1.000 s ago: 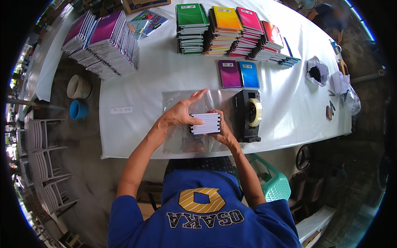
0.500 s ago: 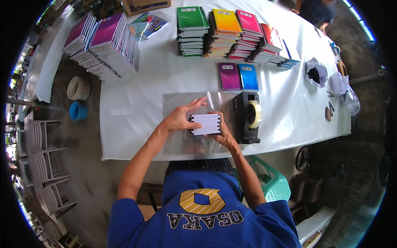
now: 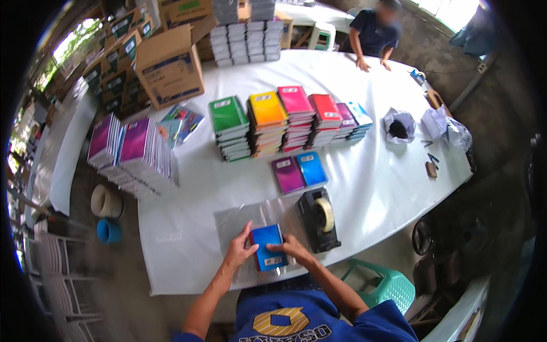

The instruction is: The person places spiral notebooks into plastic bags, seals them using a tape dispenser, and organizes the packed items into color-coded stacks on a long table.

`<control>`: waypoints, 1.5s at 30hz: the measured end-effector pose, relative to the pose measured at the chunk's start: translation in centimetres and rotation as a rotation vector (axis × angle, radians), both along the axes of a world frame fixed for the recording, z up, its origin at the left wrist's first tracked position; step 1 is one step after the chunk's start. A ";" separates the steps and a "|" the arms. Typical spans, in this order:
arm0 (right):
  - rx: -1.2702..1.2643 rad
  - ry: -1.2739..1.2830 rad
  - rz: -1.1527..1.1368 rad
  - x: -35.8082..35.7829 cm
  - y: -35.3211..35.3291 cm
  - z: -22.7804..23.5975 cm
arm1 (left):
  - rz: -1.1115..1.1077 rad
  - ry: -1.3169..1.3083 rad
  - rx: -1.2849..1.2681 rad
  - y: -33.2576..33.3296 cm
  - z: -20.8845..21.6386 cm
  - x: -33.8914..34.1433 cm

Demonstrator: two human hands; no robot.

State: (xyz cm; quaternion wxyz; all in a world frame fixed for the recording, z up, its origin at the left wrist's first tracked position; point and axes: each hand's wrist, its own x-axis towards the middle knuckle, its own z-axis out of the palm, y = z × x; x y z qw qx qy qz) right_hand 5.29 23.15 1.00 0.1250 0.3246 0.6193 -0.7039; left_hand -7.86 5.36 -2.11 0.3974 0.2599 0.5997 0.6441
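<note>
Between my two hands is a small stack of spiral notebooks (image 3: 269,236), its blue cover facing up. My left hand (image 3: 238,251) grips the left side, with the thumb on the cover's edge. From the right, my right hand (image 3: 293,247) holds the other side, its thumb lying across the blue cover. Beneath the stack, clear plastic sheets (image 3: 231,219) lie on the white table (image 3: 182,251). A black tape dispenser (image 3: 318,222) with a roll of clear tape stands just right of my right hand. The lower notebooks are mostly hidden.
Beyond my hands lie a purple notebook (image 3: 288,174) and a blue notebook (image 3: 311,169). Farther back stand colour-sorted notebook stacks (image 3: 268,108), with purple piles (image 3: 135,139) at left. A cardboard box (image 3: 171,71) sits behind. Another person (image 3: 375,31) leans at the far edge.
The stack has turned from page edges up to blue cover up, and my right thumb now lies across it. My view has tilted upward, showing more of the far table and the other person.
</note>
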 end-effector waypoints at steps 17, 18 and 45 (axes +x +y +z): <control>0.592 0.345 -0.292 -1.4 23.9 6.4 | 0.156 0.972 -0.739 10.6 -2.3 -26.9; 0.622 0.311 -0.338 -1.7 26.0 4.7 | 0.100 0.994 -0.797 11.8 -2.4 -26.9; -0.346 0.446 -0.794 -14.2 30.7 -2.0 | -0.013 0.726 -0.529 15.4 -2.0 -27.8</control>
